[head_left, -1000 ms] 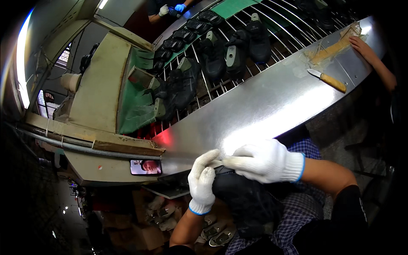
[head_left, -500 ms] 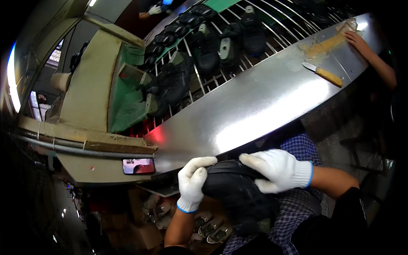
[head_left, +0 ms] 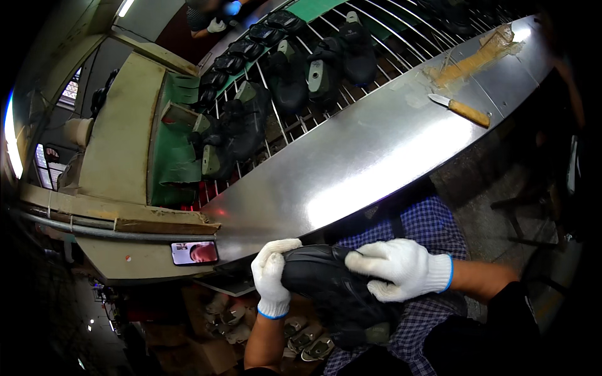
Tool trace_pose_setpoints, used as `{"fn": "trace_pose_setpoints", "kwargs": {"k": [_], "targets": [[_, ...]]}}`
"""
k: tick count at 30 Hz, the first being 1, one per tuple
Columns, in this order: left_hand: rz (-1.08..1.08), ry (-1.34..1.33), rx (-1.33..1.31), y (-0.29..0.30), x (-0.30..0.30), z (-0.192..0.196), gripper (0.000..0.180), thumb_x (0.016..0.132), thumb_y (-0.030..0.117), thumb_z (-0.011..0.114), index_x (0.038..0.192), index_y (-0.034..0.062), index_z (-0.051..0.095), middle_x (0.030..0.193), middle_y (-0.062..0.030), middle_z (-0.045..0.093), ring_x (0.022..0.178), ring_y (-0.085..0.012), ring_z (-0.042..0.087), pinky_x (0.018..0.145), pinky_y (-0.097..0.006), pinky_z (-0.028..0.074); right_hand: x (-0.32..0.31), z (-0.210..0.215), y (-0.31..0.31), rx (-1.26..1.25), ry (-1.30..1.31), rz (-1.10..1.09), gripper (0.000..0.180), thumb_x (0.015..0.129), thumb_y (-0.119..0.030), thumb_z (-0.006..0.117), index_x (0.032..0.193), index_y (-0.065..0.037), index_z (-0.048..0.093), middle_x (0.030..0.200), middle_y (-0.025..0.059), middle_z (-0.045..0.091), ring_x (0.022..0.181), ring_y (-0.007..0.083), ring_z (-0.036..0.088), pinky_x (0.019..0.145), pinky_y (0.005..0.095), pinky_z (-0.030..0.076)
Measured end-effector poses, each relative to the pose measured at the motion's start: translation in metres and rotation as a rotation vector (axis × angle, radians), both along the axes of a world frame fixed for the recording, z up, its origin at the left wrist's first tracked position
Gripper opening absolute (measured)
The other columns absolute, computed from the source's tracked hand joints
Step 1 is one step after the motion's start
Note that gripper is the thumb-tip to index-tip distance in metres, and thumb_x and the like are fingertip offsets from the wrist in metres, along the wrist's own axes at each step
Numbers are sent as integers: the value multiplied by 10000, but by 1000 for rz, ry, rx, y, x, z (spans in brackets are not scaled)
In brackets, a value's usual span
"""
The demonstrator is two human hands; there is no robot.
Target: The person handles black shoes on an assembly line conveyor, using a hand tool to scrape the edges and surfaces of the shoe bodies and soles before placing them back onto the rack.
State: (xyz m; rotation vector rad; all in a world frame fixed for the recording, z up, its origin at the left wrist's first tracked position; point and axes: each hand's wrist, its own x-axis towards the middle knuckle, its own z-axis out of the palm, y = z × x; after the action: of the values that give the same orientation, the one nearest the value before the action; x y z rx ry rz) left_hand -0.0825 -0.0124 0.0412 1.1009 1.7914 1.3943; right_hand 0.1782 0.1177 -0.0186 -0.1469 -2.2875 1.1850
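Note:
A black shoe (head_left: 332,285) rests on my lap, over a blue checked apron, below the edge of a shiny steel table (head_left: 370,156). My left hand (head_left: 271,276), in a white glove, grips the shoe's toe end. My right hand (head_left: 401,268), also gloved in white, presses down on the shoe's upper from the right. Both hands are closed on the shoe.
Several black shoes (head_left: 288,75) ride on a wire rack conveyor (head_left: 389,25) beyond the table. A knife with a wooden handle (head_left: 463,109) lies on the steel at the right, near a glue-stained patch (head_left: 476,56). A phone (head_left: 194,252) is propped at the left. Another person's gloved hand (head_left: 216,25) shows at the far end.
My hands have dropped from the table edge toward my lap and spread apart along the shoe. The left hand now grips the toe; the right lies across the upper.

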Motion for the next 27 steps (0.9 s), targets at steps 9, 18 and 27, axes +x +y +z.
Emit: {"fn": "trace_pose_setpoints", "kwargs": {"k": [9, 18, 27], "targets": [[30, 73, 87, 35, 17, -4, 536, 1095, 343, 380, 1147, -74, 714, 1047, -146, 740, 965, -218, 695, 913, -343, 551, 5, -11, 5, -159, -47, -15, 750, 922, -501, 781, 1482, -35, 604, 1402, 259, 611, 1180, 387, 706, 956, 420, 622], [76, -332, 358, 101, 96, -18, 409, 1123, 201, 473, 1406, -67, 598, 1263, -192, 719, 1153, -237, 685, 1041, -339, 524, -41, 130, 78, 285, -686, 14, 875, 797, -619, 876, 1445, -85, 630, 1261, 205, 704, 1080, 370, 731, 895, 432, 602], [-235, 371, -42, -70, 102, -136, 733, 878, 273, 844, 1487, 6, 537, 1407, -223, 600, 1036, -346, 739, 917, -394, 626, 54, -25, 88, -595, -120, -500, 844, 851, -421, 855, 1453, 90, 558, 1240, 149, 687, 1143, 209, 673, 1045, 336, 531]]}}
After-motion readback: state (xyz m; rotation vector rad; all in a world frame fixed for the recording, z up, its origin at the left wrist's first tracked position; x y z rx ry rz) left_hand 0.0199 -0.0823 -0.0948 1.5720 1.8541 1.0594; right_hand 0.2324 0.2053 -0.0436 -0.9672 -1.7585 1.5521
